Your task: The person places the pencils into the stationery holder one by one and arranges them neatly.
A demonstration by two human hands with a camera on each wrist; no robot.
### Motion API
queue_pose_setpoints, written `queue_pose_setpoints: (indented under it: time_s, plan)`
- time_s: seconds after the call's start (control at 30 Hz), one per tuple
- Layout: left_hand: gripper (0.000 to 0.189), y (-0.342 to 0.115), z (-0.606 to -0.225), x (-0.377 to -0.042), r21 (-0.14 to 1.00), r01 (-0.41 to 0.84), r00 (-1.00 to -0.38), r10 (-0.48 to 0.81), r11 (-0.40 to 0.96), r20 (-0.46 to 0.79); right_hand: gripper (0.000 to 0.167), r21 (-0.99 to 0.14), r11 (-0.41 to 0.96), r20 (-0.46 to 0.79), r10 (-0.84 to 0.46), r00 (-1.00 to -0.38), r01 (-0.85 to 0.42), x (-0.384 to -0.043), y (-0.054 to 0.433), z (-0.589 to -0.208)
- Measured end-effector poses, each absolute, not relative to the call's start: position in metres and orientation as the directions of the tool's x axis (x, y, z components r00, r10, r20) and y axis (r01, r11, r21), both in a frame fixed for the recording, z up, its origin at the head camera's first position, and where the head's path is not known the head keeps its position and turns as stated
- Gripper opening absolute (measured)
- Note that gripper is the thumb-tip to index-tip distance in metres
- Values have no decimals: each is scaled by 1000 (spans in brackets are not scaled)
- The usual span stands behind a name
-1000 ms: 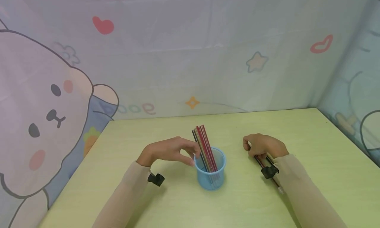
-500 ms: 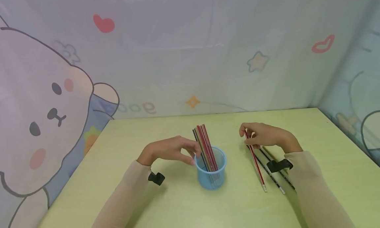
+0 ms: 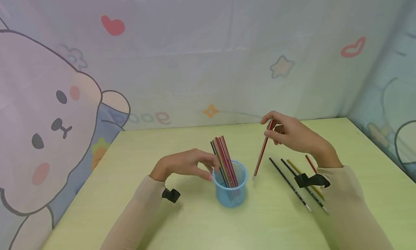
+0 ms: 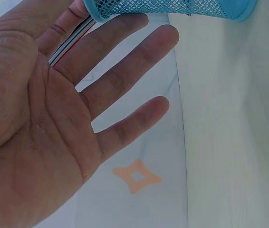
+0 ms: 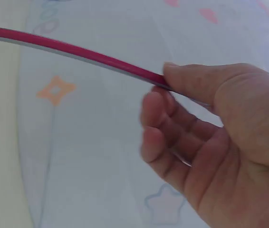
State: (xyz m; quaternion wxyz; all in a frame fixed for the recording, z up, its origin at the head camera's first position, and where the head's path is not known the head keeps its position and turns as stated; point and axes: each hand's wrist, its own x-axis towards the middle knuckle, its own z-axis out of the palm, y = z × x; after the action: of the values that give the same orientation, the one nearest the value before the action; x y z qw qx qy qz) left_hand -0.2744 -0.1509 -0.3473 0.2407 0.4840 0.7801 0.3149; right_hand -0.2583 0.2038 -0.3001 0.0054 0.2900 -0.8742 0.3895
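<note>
While the right hand (image 3: 292,134) pinches a red pencil (image 3: 261,156) between thumb and fingers, pale end down near the cup (image 3: 230,198), the left hand (image 3: 186,164) touches its rim, fingers loosely extended. Inside leans a bundle (image 3: 228,161); four loose pencils (image 3: 290,184) lie by the right sleeve (image 3: 349,195).
</note>
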Motion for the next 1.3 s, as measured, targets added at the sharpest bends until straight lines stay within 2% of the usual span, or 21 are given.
queue_pose_setpoints:
  time_s: [0.13,0.27,0.4,0.53,0.7,0.97,1.1,1.3]
  plan:
    - [25,-151,-347,-275,727,603,-411,909,329,-70,24,-678,444,428,-409,-806,-586,-247,201,-287]
    - [24,-151,-347,-275,724,608,-407,911,326,-68,28,-666,327,606,-286,-742,-670,-236,197,-278]
    - [24,-152,-347,-274,724,608,-406,911,326,-70,30,-649,251,679,-234,-696,-718,-228,193,-272]
    - [24,-153,-346,-274,725,604,-413,908,331,-70,31,-652,260,652,-287,-702,-712,-227,185,-272]
    - [23,-155,-347,-273,722,605,-421,905,335,-67,32,-643,332,570,-394,-721,-690,-236,169,-286]
    - [22,-156,-350,-273,741,598,-401,915,306,-54,33,-591,364,485,-553,-677,-720,-253,135,-321]
    - [20,-154,-350,-272,749,597,-380,923,287,-50,39,-584,399,433,-584,-687,-707,-255,122,-335]
    - [21,-154,-350,-271,756,588,-376,925,287,-59,57,-637,411,340,-610,-716,-652,-257,113,-346]
